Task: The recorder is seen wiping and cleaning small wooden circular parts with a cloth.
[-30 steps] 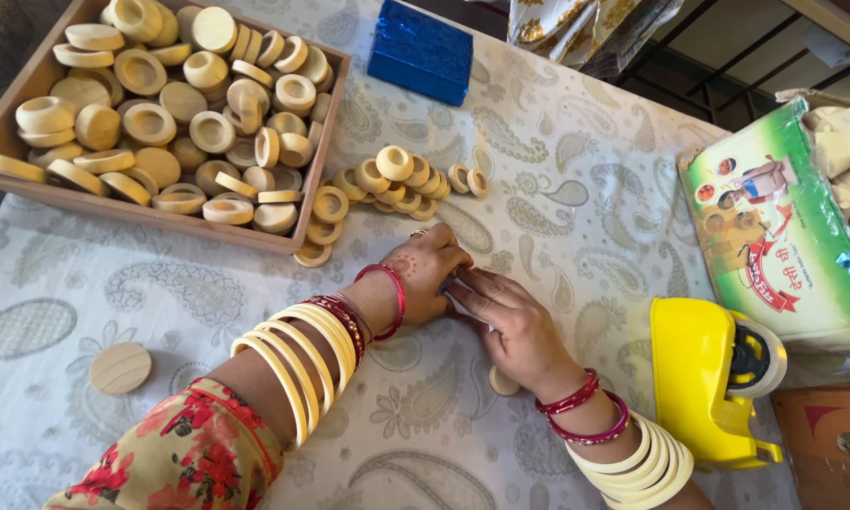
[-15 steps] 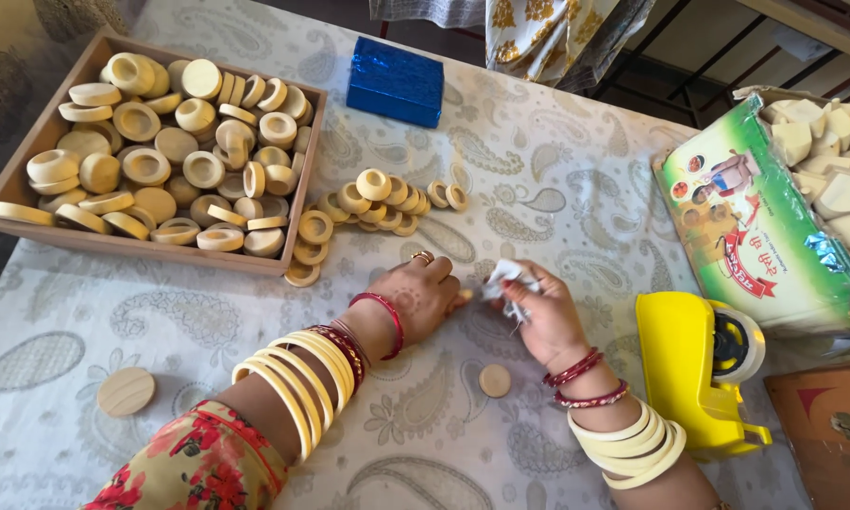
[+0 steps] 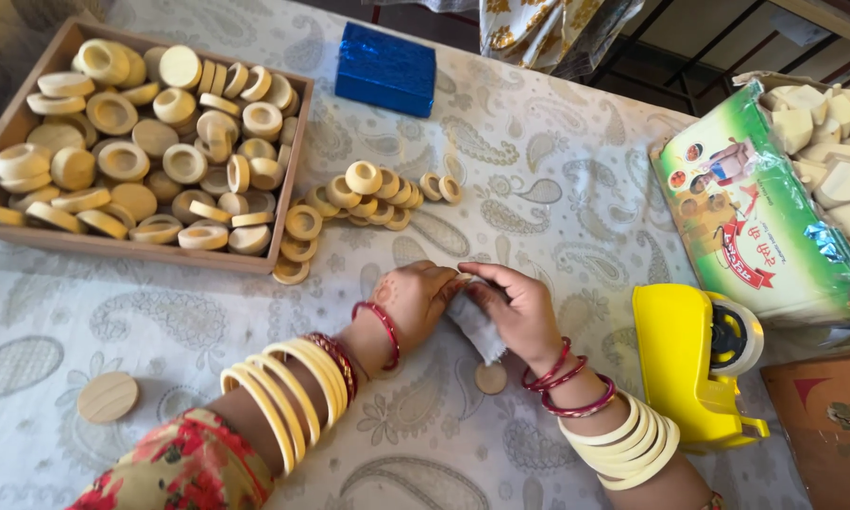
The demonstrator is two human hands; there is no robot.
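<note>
My left hand (image 3: 414, 300) and my right hand (image 3: 514, 312) meet at the middle of the table, both closed on a small white cloth or paper (image 3: 475, 326) held between them. Whatever may be inside the cloth is hidden. A small round wooden disc (image 3: 490, 378) lies on the tablecloth just below my right hand. Both wrists carry red and cream bangles.
A wooden tray (image 3: 142, 244) full of several wooden rings and discs stands at the left, with loose rings (image 3: 364, 196) beside it. A blue box (image 3: 385, 69) lies at the back, a yellow tape dispenser (image 3: 699, 364) and a green bag of blocks (image 3: 765, 212) at right. One disc (image 3: 108, 397) lies front left.
Both hands stay together at the table's middle; the white cloth has become visible between them, and the small disc now shows below my right hand.
</note>
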